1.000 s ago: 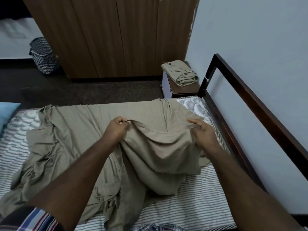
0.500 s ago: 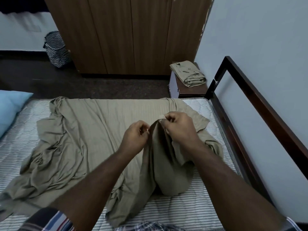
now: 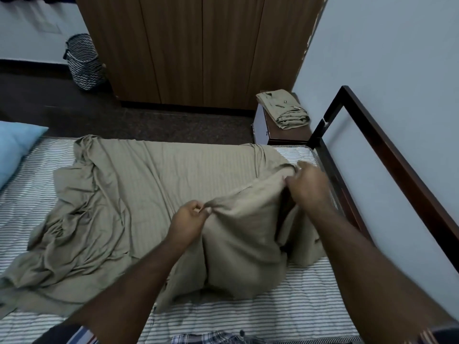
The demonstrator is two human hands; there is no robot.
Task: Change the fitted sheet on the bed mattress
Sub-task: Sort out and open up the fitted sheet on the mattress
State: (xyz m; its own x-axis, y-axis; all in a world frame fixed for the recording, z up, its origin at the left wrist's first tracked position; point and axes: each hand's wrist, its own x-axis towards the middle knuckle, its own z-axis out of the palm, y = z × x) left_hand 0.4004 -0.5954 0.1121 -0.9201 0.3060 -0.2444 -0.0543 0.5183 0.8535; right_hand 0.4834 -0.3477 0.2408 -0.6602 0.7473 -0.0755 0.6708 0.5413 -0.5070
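We see the khaki-beige fitted sheet [image 3: 154, 184] of thin, faintly striped fabric lying loose across the mattress [image 3: 285, 316], a quilted pad with narrow dark and white stripes. The far stretch of the sheet lies fairly flat, while its left side is bunched into rumpled folds that trail toward the near left corner. On the right, part of the sheet is lifted into a hanging fold between the two hands.

The left hand [image 3: 190, 219] pinches the raised edge between thumb and curled fingers, near the middle of the bed. The right hand [image 3: 308, 184] grips the same edge farther right and farther from us, fingers curled around a gathered bunch of cloth, close to the bed's right side. The fabric runs taut between the two grips and drapes down onto the mattress below them.

Along the right stands the dark brown wooden bed frame [image 3: 387, 150] against a pale blue wall. Beyond the bed's far right corner we note a small dark wooden bedside table [image 3: 288, 135] carrying a folded khaki cloth [image 3: 283, 109]. A light blue pillow [image 3: 15, 145] rests at the left edge. Behind, a brown wooden wardrobe [image 3: 193, 48] rises, with a black-and-white zigzag laundry basket [image 3: 83, 62] beside it on the dark floor.
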